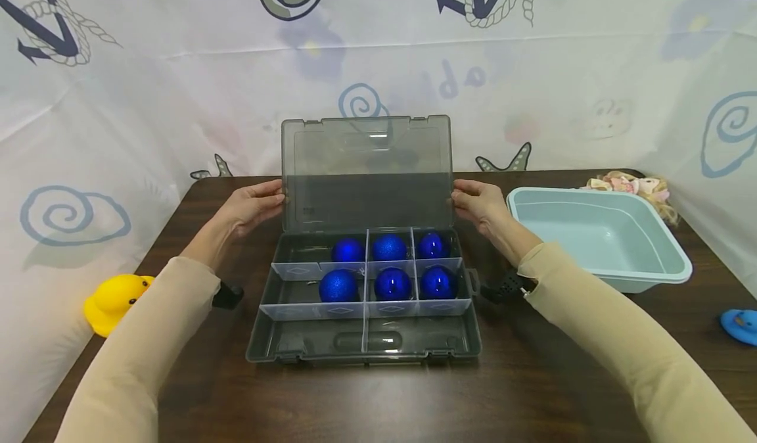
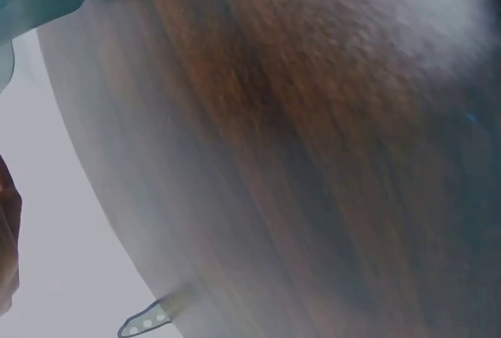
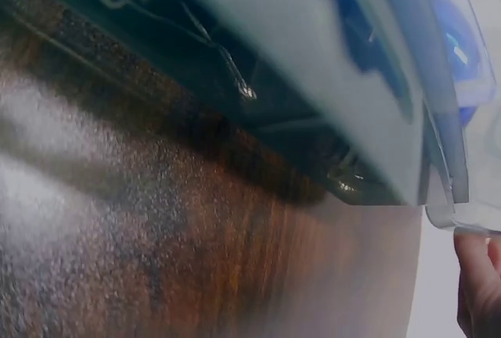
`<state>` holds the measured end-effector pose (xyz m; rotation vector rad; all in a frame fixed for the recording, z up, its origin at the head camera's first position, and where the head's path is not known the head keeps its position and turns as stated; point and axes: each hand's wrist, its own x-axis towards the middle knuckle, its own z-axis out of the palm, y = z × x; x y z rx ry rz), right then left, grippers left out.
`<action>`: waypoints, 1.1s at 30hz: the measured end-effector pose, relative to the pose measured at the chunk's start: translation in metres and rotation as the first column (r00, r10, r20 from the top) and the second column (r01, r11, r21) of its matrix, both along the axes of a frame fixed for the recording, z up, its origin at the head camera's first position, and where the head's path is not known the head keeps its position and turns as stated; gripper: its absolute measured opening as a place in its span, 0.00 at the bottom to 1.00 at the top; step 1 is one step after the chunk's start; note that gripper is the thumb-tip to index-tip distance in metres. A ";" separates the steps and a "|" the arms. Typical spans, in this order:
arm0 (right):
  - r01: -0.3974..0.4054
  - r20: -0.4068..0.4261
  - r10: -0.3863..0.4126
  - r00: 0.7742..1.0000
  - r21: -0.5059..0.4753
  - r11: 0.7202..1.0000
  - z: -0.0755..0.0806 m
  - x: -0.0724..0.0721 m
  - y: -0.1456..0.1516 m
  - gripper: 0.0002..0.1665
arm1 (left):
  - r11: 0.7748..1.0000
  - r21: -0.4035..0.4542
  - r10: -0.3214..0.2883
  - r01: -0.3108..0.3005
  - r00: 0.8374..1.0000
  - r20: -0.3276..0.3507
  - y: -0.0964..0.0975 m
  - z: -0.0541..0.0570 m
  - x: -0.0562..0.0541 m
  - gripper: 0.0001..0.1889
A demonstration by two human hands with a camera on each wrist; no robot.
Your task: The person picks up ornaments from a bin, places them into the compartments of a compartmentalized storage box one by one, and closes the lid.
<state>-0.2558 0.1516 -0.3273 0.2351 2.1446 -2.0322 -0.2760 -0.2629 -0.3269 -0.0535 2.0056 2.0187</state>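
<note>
A grey see-through compartment box (image 1: 307, 351) lies on the table with its lid (image 1: 367, 200) standing up at the back. My left hand (image 1: 251, 206) holds the lid's left edge by the fingertips, and my right hand (image 1: 481, 206) holds its right edge. In the right wrist view, fingers (image 3: 473, 264) touch the lid's rim beside the box. Several blue balls, glittery ones (image 1: 339, 286) and shiny ones (image 1: 393, 284), sit in the back and middle rows of compartments. The front row holds no balls. Only a sliver of the left hand (image 2: 8, 236) shows in the left wrist view.
To the right stands a pale blue-green basin (image 1: 603, 233), with a doll (image 1: 635, 183) behind it. A yellow rubber duck (image 1: 115, 303) is beyond my left sleeve. A small blue toy (image 1: 739, 326) lies at the far right. Patterned white cloth hangs behind the dark table (image 1: 378, 403).
</note>
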 end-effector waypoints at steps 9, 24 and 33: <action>0.046 -0.083 -0.036 0.996 0.120 0.992 0.001 -0.001 0.003 0.24 | 0.996 0.087 0.042 -0.032 0.992 -0.120 0.001 0.002 0.013 0.33; -0.057 -0.246 0.074 0.966 0.077 0.995 0.001 0.002 0.003 0.20 | 0.924 -0.134 0.236 -0.358 0.809 -0.539 0.014 -0.002 0.021 0.09; -0.120 -0.232 0.149 0.961 0.133 0.984 -0.004 0.014 0.001 0.35 | 0.800 -0.544 0.131 -0.254 0.958 -0.256 0.021 0.013 0.056 0.35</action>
